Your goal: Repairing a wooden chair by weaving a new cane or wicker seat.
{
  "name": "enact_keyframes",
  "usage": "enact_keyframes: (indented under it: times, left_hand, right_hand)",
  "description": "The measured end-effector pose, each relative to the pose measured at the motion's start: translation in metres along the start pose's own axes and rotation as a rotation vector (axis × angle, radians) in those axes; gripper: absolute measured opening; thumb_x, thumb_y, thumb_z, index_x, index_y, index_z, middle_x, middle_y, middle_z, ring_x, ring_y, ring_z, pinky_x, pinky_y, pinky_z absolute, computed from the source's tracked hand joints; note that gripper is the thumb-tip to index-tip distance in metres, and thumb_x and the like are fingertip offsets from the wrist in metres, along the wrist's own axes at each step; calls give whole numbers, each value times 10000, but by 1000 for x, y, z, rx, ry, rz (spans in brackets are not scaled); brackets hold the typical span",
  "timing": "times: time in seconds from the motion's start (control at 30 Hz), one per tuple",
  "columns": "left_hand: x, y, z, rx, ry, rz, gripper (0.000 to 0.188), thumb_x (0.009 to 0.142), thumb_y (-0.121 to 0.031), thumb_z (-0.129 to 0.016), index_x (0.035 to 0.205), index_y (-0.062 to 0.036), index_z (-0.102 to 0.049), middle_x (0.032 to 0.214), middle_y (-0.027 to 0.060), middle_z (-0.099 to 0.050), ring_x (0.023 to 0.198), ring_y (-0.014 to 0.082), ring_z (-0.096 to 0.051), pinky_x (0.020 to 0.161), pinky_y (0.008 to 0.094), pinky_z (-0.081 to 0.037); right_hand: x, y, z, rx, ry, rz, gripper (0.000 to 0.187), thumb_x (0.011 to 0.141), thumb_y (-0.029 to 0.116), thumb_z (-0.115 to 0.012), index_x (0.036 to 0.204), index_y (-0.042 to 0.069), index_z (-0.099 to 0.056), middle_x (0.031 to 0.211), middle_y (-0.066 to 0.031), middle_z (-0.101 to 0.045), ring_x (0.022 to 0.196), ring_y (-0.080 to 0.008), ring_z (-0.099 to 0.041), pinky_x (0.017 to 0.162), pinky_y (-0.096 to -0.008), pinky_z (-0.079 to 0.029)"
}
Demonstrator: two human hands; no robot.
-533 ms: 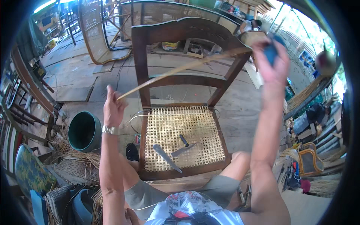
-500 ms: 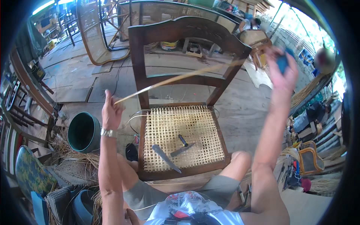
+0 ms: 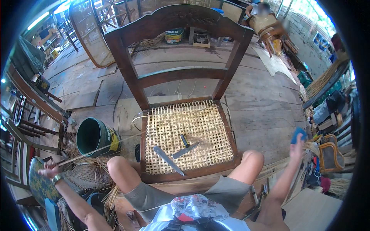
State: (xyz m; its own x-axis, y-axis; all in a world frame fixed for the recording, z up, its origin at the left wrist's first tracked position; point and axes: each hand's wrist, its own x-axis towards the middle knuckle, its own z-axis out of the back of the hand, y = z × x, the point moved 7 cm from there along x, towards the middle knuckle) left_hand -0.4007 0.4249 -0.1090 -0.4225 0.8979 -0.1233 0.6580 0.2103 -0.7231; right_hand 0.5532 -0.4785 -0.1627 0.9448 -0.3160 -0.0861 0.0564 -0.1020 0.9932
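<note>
A dark wooden chair with a woven cane seat stands in front of me, between my knees. Out at the far left, my left hand is closed on a thin cane strip. The strip runs up and right past the bucket toward the seat, where it becomes too faint to follow. My right hand, out at the right, grips a blue cloth; its fingers are partly hidden. On the seat lie a long grey blade, a shorter grey blade and a small black-and-yellow tool.
A dark green bucket stands left of the chair, near loose cane fibres and woven matting. Chair frames crowd the left side. Another person sits at the back right by a stool. Tools and an orange-framed piece lie at the right.
My left hand has swung out left and down with the cane strip. My right hand has dropped from the upper right to beside the chair's right side, still holding the blue cloth.
</note>
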Motion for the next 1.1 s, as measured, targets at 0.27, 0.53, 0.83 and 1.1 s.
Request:
enact_keyframes:
  times: [0.27,0.53,0.83,1.1]
  left_hand:
    - [64,-126,154,260,64,-99,275,1048,-270,-441,858,-104,-551,699,9,-551,532,119,-415,440,268,-364]
    - [-87,26,55,1795,225,663,633,925,-638,-559,744,-35,-617,553,58,-580,435,187,-576,392,304,-446]
    - [-278,226,-187,1471,1714,51,422,922,-414,-666,922,7,-681,763,143,-692,742,263,-686,687,388,-524]
    - [-259,254,-156,1456,1663,96,439,904,-401,-691,1061,8,-669,909,190,-715,821,315,-701,735,393,-545]
  right_hand:
    - [-231,-56,-371,-597,865,645,320,862,76,-637,1179,37,-650,1088,-170,-684,986,-294,-668,884,-388,-515]
    - [-299,-139,-502,-1223,505,854,136,886,26,-564,996,-13,-634,950,-224,-658,912,-327,-670,811,-448,-559]
    - [-593,-115,-551,-652,1706,692,509,774,-114,-574,1258,43,-586,1276,-170,-587,1238,-313,-540,1086,-432,-440]
    - [-259,-68,-459,-1246,435,683,266,771,124,-649,1023,55,-698,980,-215,-704,947,-373,-680,850,-462,-537]
